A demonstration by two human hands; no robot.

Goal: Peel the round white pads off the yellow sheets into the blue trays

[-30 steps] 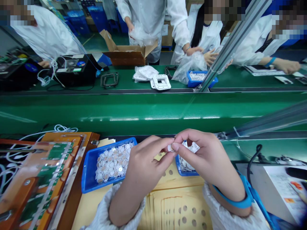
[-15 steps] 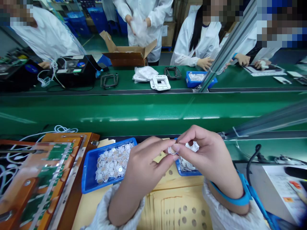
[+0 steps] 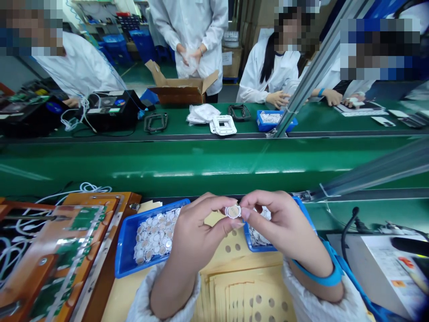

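Observation:
Between my two hands is a small round white-rimmed disc (image 3: 233, 211) with a tan face, turned toward me. The thumb and fingers of my left hand (image 3: 199, 228) pinch its left side. At its right edge, the thumb and fingertips of my right hand (image 3: 276, 219) press on it too. A blue bin (image 3: 120, 250) full of similar discs (image 3: 156, 237) stands to the left, partly behind my left hand. Behind my right hand is a second blue bin (image 3: 250, 239) holding small white pieces (image 3: 259, 232), largely hidden by that hand.
Yellow paper sheets (image 3: 217, 264) with round holes lie below my hands. An orange fixture with green circuit boards (image 3: 72, 250) stands at the left. A metal post (image 3: 368, 172) slants in from the right. Co-workers in white coats (image 3: 191, 27) work across the green bench (image 3: 187, 161).
The disc has turned so its tan face shows, and my right fingers have shifted to its right edge. The view has tilted slightly upward.

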